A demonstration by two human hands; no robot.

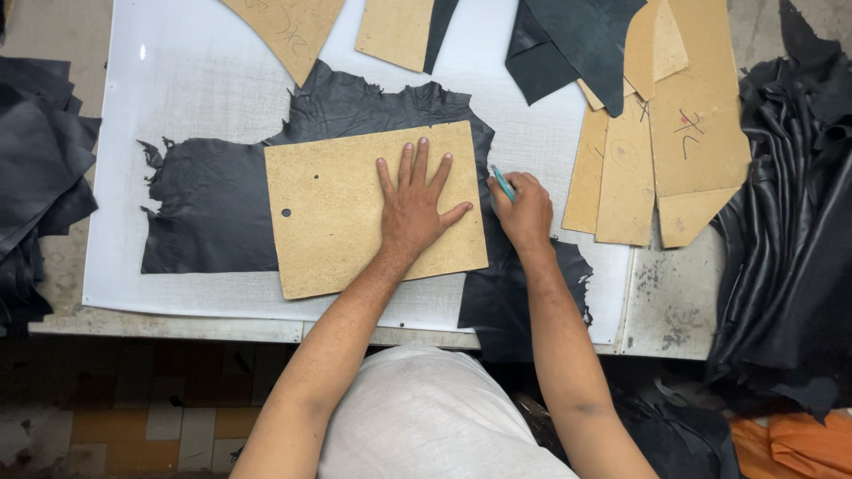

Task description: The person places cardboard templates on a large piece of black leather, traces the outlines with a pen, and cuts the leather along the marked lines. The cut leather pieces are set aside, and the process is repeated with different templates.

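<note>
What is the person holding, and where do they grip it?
The right hand grips a teal pen low on its shaft. The left hand only presses the cardboard template.

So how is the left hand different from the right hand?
The left hand lies flat with fingers spread on the tan cardboard template; the right hand is curled in a grip around a teal pen. The left hand rests in the template's middle, while the right hand sits at its right edge, over the black leather. Both are bare and reach across the white table sheet.

black leather (213, 208), tan template (342, 208), teal pen (503, 183)
</note>
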